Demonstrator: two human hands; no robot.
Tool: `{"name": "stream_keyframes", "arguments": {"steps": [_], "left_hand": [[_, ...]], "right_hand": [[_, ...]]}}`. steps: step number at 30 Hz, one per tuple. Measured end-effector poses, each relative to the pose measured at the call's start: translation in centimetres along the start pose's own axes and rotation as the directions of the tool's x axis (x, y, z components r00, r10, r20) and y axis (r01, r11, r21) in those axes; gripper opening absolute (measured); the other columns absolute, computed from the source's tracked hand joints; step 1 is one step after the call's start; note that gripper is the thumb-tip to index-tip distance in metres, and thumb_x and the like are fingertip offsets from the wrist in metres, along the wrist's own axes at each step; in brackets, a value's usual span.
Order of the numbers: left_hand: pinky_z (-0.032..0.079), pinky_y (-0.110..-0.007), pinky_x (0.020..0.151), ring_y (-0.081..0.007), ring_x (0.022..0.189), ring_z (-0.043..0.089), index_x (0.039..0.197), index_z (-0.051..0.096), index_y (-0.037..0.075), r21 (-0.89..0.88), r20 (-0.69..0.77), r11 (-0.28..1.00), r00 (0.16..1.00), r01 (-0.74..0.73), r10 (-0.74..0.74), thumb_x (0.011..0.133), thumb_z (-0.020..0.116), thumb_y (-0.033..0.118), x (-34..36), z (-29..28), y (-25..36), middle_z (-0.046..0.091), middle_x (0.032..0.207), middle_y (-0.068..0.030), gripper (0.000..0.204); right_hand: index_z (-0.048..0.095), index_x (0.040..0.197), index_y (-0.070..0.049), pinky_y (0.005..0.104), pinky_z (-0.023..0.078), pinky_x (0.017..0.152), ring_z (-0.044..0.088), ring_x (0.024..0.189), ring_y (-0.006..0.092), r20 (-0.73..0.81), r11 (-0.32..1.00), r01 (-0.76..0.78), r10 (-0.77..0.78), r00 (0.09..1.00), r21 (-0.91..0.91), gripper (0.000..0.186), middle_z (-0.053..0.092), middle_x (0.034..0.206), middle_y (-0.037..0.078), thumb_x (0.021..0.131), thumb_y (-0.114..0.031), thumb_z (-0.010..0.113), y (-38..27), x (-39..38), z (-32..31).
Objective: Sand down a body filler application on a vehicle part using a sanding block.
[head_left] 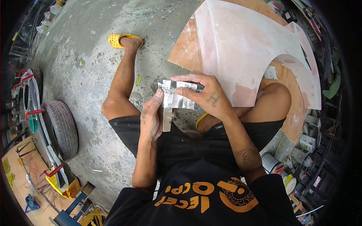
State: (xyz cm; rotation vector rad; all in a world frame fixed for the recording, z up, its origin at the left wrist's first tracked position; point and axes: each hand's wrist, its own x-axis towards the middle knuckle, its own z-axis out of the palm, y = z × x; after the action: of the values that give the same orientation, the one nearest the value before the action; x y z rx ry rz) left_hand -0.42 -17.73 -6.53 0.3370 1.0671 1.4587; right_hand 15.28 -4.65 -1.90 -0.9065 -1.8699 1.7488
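Observation:
A worn piece of sandpaper point(171, 92), dark and thickly covered with white dust, is held up in front of my lap between both hands. My left hand point(150, 113) is closed on its left edge, the thumb lying on the face. From under the sheet a pale, translucent flat strip point(167, 121) sticks down beside my left palm. My right hand point(209, 92) pinches the right part of the sheet, thumb on the face and fingers along the top edge. The fingers behind the sheet are hidden.
A whitish car fender point(237, 41) with pink patches rests on a plywood board point(184, 45) at front right, beside my bent leg. A tyre point(62, 130) and a long panel with red clamps point(34, 112) stand at left. Cans point(270, 162) and clutter line the right.

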Motion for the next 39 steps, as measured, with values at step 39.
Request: {"name": "stream_keyframes", "arguments": {"steps": [39], "left_hand": [[0.055,-0.034,0.069,-0.0187,0.086,0.068,0.129,0.059,0.002,-0.241,-0.01,0.97,0.999,0.044,-0.048,0.108,0.056,0.03,-0.7,0.3,-0.3,0.071,0.108,-0.0094,0.036]], "right_hand": [[0.075,0.124,-0.004,0.0269,0.056,0.077,0.069,0.088,0.0107,0.085,0.997,-0.032,0.025,0.996,0.075,0.034,0.076,0.107,0.011,0.092,-0.015,0.078,0.0,-0.1,-0.1]]}}
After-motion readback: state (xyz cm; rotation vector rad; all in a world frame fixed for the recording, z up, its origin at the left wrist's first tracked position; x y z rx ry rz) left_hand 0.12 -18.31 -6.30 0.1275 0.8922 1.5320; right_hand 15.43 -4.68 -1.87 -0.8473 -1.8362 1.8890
